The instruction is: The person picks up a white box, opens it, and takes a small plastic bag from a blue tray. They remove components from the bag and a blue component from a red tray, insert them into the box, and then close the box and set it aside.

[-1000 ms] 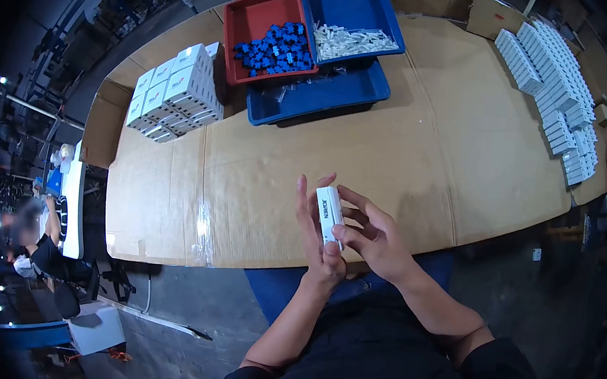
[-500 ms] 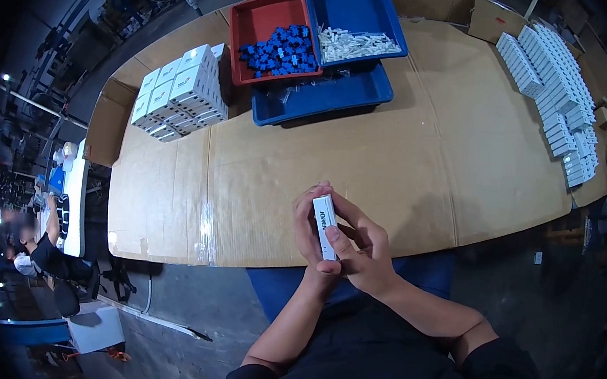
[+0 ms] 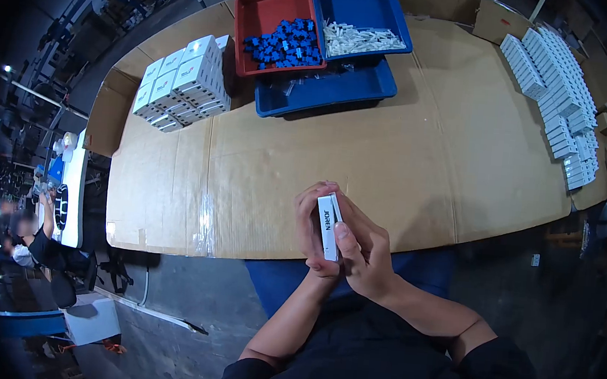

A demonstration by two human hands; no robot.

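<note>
A small white box (image 3: pixel 329 239) with dark "JOREN" lettering stands between my two hands, above the near edge of the cardboard-covered table. My left hand (image 3: pixel 307 221) wraps round its left side, with the thumb by the lower end. Along the right side lies my right hand (image 3: pixel 368 249), its thumb pressed near the box's right edge. Both hands are closed on the box. Its back and most of its sides are hidden by my palms and fingers.
White boxes (image 3: pixel 186 82) are stacked at the left. A red tray (image 3: pixel 270 5) holds blue pieces; a blue tray (image 3: pixel 356 3) holds white pieces. Another blue tray (image 3: pixel 325 105) sits in front. Rows of white items (image 3: pixel 554 89) line the right. A person (image 3: pixel 49 247) sits far left.
The box has turned slightly in my hands, and my right thumb has shifted from its front face towards its right edge. The trays and stacks appear slightly higher in view.
</note>
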